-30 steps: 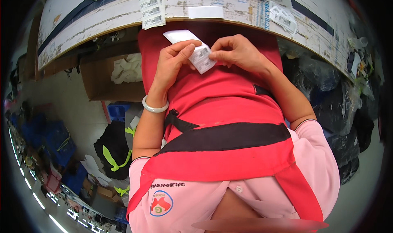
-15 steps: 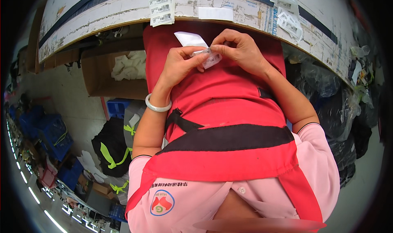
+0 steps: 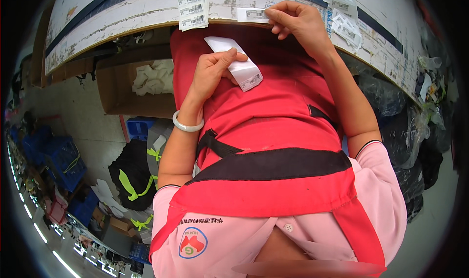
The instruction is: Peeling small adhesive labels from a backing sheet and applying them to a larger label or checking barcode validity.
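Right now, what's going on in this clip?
A person in a red apron stands at a worn white table, seen from above. The left hand holds a white strip of label backing against the apron. The right hand pinches a single small label at the table's edge, beside a bunch of labels hanging there. More labels lie on the table to the right. An open cardboard box sits under the table.

I see a worn white tabletop point(image 3: 122, 14) arcing across the top. Below it, an open cardboard box point(image 3: 132, 90) sits on pale floor point(image 3: 88, 126). Blue crates point(image 3: 58, 156) at left, dark plastic bags point(image 3: 415, 136) at right.
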### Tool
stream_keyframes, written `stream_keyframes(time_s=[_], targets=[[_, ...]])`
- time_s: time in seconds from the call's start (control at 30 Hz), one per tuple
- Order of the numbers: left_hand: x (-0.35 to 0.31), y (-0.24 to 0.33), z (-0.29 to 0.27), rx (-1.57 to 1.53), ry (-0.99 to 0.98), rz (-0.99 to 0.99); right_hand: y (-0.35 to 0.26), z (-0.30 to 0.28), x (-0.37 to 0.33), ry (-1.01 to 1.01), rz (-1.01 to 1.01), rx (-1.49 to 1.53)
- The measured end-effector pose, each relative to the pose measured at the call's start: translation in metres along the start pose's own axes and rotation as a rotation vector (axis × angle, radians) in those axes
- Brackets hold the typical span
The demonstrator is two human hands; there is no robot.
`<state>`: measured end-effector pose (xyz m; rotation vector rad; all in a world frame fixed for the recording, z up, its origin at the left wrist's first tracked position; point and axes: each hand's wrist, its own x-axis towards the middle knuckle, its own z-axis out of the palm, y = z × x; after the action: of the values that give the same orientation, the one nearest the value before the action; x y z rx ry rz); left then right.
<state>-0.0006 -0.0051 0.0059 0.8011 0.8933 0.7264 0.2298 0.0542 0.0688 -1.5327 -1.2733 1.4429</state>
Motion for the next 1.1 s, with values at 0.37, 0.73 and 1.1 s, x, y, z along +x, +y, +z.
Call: stream_keyframes(time_s=[0.37, 0.73, 1.1], targets=[[0.0, 0.0, 0.0, 0.007, 0.003, -0.018, 0.005, 0.005, 0.006, 0.011, 0.012, -0.009], [-0.001, 0.001, -0.001, 0.013, -0.011, -0.023, 0.005, 0.008, 0.009, 0.02, 0.021, -0.053], [0.0, 0.002, -0.002, 0.027, -0.022, -0.034, 0.004, 0.016, 0.009, 0.054, -0.031, -0.213]])
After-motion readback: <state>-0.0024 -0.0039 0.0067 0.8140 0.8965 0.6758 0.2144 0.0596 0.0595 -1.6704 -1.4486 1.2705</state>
